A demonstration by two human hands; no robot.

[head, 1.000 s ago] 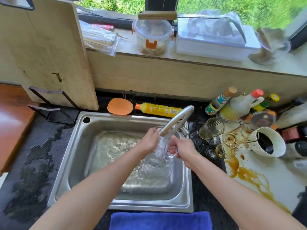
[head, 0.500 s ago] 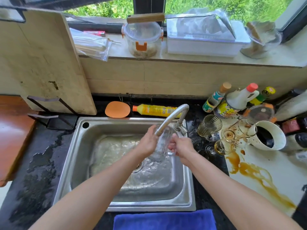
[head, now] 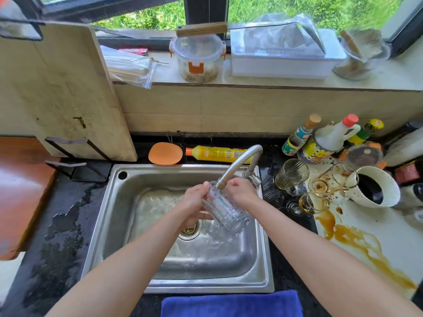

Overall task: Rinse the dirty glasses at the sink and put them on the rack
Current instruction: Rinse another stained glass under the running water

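Rinsing step: clear ribbed glass mug (head: pixel 225 211) tilted under curved steel tap (head: pixel 238 164), over steel sink (head: pixel 109 225). Left grip (head: pixel 194 202) wraps mug body; right grip (head: pixel 240 191) pinches rim. Next, probably: empty it, carry to rack.

Faucet (head: pixel 238 161) outlet sits inside the mouth of the glass (head: pixel 226 213) and is hidden; the water stream is not resolvable. Right hand (head: pixel 241 191) grips the glass at a spot covered by its own knuckles: handle or rim, cannot tell. Left hand (head: pixel 194 202): palm side hidden. Drain (head: pixel 188 231) partly covered by the left hand and the glass. Blue towel (head: pixel 231 304) cut by the bottom edge; cutting board (head: pixel 57 92) cut by the left edge. Labels on the bottles (head: pixel 297 138) too small to read. Dark items at the right edge are cropped and blurred, unidentified.
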